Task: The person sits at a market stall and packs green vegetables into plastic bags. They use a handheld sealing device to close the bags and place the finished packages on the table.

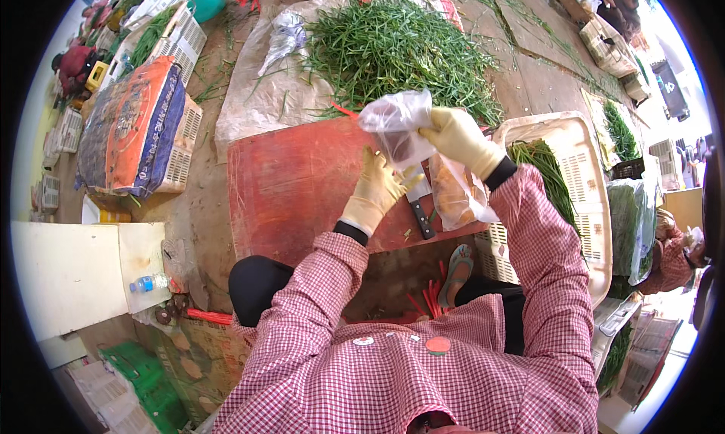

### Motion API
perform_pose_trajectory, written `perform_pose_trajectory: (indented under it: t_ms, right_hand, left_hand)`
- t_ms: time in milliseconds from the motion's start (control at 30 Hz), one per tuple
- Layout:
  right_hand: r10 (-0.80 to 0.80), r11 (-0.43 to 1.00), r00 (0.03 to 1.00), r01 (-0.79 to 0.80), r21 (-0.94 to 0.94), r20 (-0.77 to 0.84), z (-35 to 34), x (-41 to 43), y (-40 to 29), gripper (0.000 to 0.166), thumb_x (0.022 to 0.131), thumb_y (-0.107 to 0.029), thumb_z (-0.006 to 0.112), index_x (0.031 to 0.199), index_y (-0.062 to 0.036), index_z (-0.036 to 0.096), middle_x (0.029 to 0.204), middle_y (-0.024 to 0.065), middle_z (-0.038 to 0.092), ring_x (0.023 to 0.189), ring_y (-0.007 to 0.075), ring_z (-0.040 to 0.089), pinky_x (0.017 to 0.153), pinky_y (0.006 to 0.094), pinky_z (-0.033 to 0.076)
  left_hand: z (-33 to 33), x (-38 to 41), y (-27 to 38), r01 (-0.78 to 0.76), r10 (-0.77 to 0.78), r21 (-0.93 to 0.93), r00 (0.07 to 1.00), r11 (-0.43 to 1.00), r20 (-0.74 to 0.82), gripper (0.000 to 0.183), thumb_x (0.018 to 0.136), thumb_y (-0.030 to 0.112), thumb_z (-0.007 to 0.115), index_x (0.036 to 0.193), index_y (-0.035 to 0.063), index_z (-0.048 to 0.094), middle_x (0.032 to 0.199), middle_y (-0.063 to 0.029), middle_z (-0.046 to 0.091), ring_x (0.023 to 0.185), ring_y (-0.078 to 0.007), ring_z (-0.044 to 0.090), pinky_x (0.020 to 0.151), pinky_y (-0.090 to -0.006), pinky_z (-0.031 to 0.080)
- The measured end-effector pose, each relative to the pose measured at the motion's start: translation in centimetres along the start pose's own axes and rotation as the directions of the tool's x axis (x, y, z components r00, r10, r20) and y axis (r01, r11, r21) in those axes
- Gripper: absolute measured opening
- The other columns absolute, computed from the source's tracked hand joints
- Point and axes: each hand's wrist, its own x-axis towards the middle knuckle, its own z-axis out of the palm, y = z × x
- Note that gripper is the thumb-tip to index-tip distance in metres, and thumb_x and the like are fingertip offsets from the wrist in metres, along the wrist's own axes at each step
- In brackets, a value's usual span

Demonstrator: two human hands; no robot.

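Observation:
My right hand [461, 139], in a pale yellow rubber glove, pinches a clear plastic bag [396, 125] with something dark reddish-brown in or behind it. Just below the bag, my gloved left hand [374, 190] is raised with its fingers apart, above a red board [283, 184]. A knife with a black handle [422, 218] lies on the board, its wide blade partly covered. Beside the knife is another clear bag with orange-brown food [450, 193] inside, under my right forearm. Beyond the board is a heap of cut green leafy stalks [396, 49] on a pale plastic sheet [249, 94].
A cream plastic crate [600, 207] with long green stalks [544, 173] stands at the right. At the left are a crate covered by an orange and blue sack [130, 128] and a white box [68, 269]. People work among crates at both far edges.

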Motion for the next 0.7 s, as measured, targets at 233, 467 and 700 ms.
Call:
perform_pose_trajectory:
  t_ms: [233,467,700]
  right_hand:
    - [-0.245,0.929,0.97,0.237,-0.285,0.008,0.4,-8.5,-8.7,0.011,0.08,-0.014,0.066,0.077,-0.0063,0.061,0.07,0.0136,0.062,0.066,0.0367,0.063,0.062,0.0471,0.049]
    - [-0.152,0.941,0.974,0.195,-0.278,0.169,1.7,-17.3,-14.6,0.027,0.084,-0.029,0.071,0.078,-0.0038,0.062,0.075,0.014,0.065,0.07,0.0351,0.064,0.067,0.0463,0.05]
    - [0.049,0.96,0.988,-0.087,0.264,0.147,0.7,-20.7,-16.9,0.03,0.087,-0.026,0.077,0.091,-0.0003,0.062,0.076,0.018,0.063,0.067,0.0337,0.063,0.064,0.0403,0.049]
  left_hand:
    - [0.7,-6.2,-2.3,0.078,-0.016,-0.376,0.986,0.923,0.163,0.069,0.09,0.069,0.057,0.135,0.0163,0.056,0.131,-0.012,0.063,0.113,-0.038,0.065,0.081,-0.0562,0.062]
    - [-3.7,-11.4,-5.0,-0.057,0.103,-0.253,0.98,0.966,0.172,0.046,0.102,0.048,0.047,0.131,0.0139,0.058,0.128,-0.0073,0.065,0.116,-0.028,0.064,0.095,-0.0493,0.056]
    - [-3.6,-15.1,-4.7,-0.576,0.372,0.771,0.802,0.271,0.468,0.042,0.102,0.038,0.052,0.134,0.0115,0.054,0.134,-0.0076,0.061,0.125,-0.0251,0.057,0.109,-0.0428,0.045]
